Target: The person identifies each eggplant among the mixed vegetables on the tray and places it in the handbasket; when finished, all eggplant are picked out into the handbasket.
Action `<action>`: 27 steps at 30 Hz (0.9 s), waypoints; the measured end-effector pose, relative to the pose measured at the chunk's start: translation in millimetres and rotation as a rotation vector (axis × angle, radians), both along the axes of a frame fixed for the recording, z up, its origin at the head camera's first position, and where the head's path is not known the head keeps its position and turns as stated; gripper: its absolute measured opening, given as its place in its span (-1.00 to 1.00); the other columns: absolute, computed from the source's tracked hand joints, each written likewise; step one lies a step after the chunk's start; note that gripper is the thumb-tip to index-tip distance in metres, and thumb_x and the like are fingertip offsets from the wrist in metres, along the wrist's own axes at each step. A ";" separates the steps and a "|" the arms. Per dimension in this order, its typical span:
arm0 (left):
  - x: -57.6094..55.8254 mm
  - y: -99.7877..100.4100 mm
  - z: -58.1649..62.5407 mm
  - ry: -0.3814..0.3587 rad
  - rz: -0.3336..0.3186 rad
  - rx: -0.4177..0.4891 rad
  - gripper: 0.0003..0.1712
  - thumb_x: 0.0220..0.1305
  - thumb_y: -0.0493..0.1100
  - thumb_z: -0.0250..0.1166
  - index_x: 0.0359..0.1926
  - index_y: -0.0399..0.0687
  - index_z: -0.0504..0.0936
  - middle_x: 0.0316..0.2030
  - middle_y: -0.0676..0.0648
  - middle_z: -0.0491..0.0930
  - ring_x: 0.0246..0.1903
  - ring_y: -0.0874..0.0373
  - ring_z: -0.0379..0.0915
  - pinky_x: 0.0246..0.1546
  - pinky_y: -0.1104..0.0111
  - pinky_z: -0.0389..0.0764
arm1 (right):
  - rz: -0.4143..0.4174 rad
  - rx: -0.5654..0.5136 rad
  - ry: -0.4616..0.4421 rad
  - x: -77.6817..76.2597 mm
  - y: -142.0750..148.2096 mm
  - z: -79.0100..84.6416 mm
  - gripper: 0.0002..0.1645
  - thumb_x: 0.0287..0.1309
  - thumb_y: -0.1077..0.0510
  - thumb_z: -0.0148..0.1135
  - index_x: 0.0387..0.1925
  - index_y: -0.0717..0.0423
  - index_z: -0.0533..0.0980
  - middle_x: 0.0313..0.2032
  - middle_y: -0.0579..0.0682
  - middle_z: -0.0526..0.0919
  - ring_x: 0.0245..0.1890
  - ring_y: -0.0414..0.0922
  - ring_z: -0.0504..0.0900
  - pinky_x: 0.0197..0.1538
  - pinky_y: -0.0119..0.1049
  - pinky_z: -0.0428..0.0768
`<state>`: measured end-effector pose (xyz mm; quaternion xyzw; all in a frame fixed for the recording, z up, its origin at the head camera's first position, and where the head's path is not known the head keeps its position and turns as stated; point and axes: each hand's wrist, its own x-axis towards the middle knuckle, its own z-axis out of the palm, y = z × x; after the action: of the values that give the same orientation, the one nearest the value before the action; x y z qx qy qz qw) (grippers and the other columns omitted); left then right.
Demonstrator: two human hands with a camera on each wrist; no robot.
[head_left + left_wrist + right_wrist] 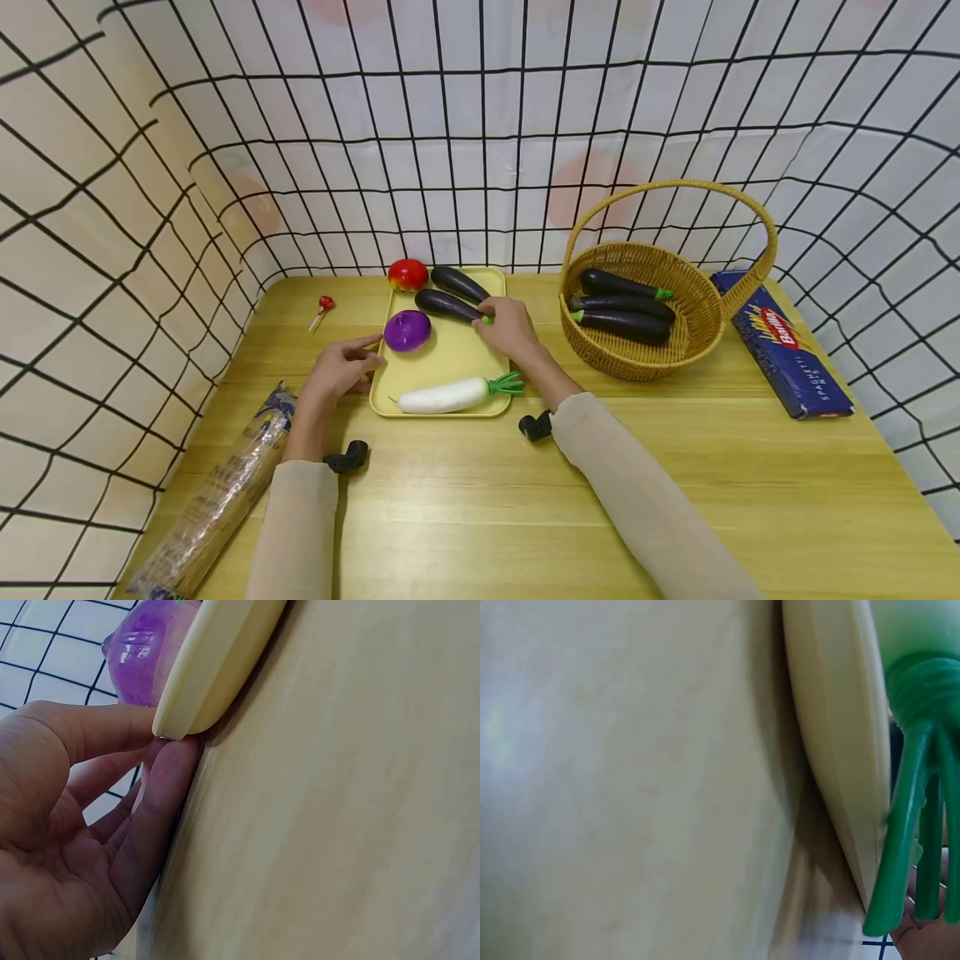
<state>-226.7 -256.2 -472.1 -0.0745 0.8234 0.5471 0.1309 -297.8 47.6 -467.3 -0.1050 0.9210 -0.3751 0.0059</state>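
My left hand [341, 371] pinches the left rim of a pale yellow tray [472, 354]; in the left wrist view the fingertips meet at the tray's edge [214, 667], close to the tabletop. On the tray's right side, my right hand [508, 323] grips the green-stemmed end of a dark eggplant [446, 305]. Another eggplant [460, 284] lies just behind it. A red tomato [408, 274] and a purple onion [407, 331] sit along the left side. Across the front lies a white radish [444, 396], its green leaves [930, 787] reaching over the rim.
Right of the tray stands a wicker basket [693, 329] with a tall handle, holding three eggplants [626, 307]. A blue spaghetti box [787, 354] lies beyond it. At left are a lollipop [322, 310] and a long clear noodle packet [225, 500]. Black wire grids [480, 137] surround the table.
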 end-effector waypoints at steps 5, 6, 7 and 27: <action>0.3 1.4 -1.1 -0.005 0.002 0.004 -0.37 0.45 -0.16 0.32 0.49 0.09 0.43 0.09 -0.26 0.60 -0.27 0.16 0.62 -0.29 0.37 0.79 | 0.004 0.001 -0.021 1.8 2.9 1.0 -0.60 0.39 0.09 0.30 0.17 0.15 0.64 0.13 0.08 0.71 0.18 0.05 0.63 0.24 -0.04 0.64; 0.3 1.5 -1.0 -0.007 0.002 0.004 -0.37 0.45 -0.16 0.32 0.49 0.09 0.43 0.09 -0.26 0.59 -0.28 0.17 0.61 -0.29 0.37 0.79 | 0.006 -0.002 -0.024 2.3 3.9 1.4 -0.60 0.40 0.09 0.29 0.18 0.15 0.63 0.14 0.08 0.71 0.19 0.05 0.62 0.24 -0.04 0.64; 0.2 1.7 -0.8 -0.009 0.000 0.003 -0.36 0.44 -0.16 0.32 0.49 0.09 0.42 0.09 -0.26 0.59 -0.28 0.17 0.61 -0.28 0.36 0.79 | 0.009 -0.010 -0.031 2.9 4.9 1.7 -0.60 0.41 0.08 0.28 0.19 0.15 0.62 0.15 0.08 0.70 0.19 0.06 0.62 0.25 -0.03 0.63; -0.2 1.8 0.3 0.018 0.005 -0.004 -0.32 0.39 -0.23 0.35 0.49 0.07 0.43 0.06 -0.18 0.55 -0.17 0.16 0.57 -0.24 0.32 0.80 | 0.060 -0.058 0.013 34.5 49.0 36.7 -0.56 0.45 0.07 0.24 0.28 0.08 0.58 0.09 0.06 0.72 -0.04 -0.01 0.63 -0.07 -0.14 0.64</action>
<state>-226.9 -254.5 -471.8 -0.0719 0.8253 0.5466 0.1221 -263.3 96.6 -430.6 -0.1351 0.9062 -0.4007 0.0078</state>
